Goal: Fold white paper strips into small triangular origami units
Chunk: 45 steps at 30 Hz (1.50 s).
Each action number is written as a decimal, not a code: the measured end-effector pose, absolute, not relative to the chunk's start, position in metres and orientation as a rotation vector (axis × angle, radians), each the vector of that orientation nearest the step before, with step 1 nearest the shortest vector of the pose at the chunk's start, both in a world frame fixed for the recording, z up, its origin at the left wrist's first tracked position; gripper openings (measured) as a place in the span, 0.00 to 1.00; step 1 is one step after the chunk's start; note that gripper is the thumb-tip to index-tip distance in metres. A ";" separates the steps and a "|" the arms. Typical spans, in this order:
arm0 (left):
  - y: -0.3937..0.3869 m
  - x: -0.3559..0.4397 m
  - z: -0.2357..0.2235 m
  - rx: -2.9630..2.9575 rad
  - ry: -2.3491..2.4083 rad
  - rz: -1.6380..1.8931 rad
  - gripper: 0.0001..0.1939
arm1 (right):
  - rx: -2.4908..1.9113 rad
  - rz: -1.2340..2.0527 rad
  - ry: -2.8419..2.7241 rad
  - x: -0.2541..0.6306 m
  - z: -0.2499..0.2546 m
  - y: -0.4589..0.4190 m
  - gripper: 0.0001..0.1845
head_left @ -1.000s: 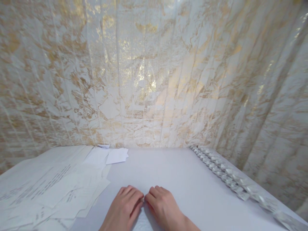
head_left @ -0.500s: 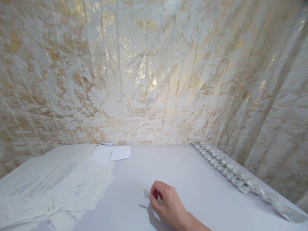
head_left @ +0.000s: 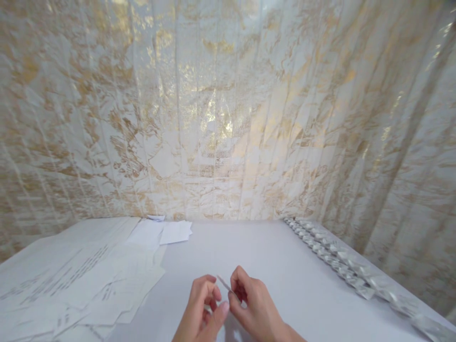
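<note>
My right hand [head_left: 254, 301] is over the near middle of the white table [head_left: 228, 251], thumb and forefinger pinched on a small, thin strip of paper [head_left: 224, 283]. The strip shows nearly edge-on and slants up to the left. Close on its left is my left hand [head_left: 204, 308], fingers curled and the thumb apart from them, with nothing seen in its grasp. The strip's upper end lies just beside the left fingertips; whether they touch it I cannot tell.
Loose printed sheets [head_left: 74, 270] overlap on the left of the table, with small blank paper pieces [head_left: 176, 232] behind them. Along the right edge run long folded, braid-like paper strips [head_left: 331, 256]. A white and gold curtain [head_left: 228, 118] hangs behind.
My left hand has come into view from below, beside the right. The right hand stays near the same spot, and the paper in it has turned to a narrow edge.
</note>
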<state>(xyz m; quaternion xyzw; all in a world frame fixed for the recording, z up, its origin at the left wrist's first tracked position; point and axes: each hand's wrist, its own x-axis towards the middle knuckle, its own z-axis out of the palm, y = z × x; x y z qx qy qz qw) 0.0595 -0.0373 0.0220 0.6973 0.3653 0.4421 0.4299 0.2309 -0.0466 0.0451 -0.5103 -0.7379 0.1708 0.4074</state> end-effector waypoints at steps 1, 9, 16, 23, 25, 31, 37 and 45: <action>-0.032 0.064 0.019 1.659 0.899 1.076 0.20 | -1.281 0.435 -1.872 0.231 0.043 -0.045 0.10; -0.020 0.063 0.014 1.442 0.679 0.894 0.20 | -1.215 0.469 -1.929 0.222 0.037 -0.052 0.07; -0.026 0.053 0.025 1.576 0.667 0.917 0.19 | -1.051 0.874 -1.806 0.223 0.029 -0.051 0.08; -0.025 0.054 0.028 1.526 0.721 0.936 0.20 | -0.956 0.999 -1.697 0.222 0.020 -0.051 0.09; -0.025 0.054 0.027 1.513 0.720 0.940 0.20 | -0.943 1.024 -1.665 0.222 0.019 -0.051 0.11; -0.027 0.053 0.024 1.482 0.700 0.938 0.19 | -0.891 1.171 -1.572 0.221 0.021 -0.050 0.21; -0.025 0.054 0.018 1.457 0.725 0.989 0.20 | -0.951 1.096 -1.589 0.224 0.023 -0.051 0.17; -0.037 0.056 0.028 1.653 0.807 0.982 0.12 | -1.150 0.734 -1.752 0.229 0.020 -0.053 0.09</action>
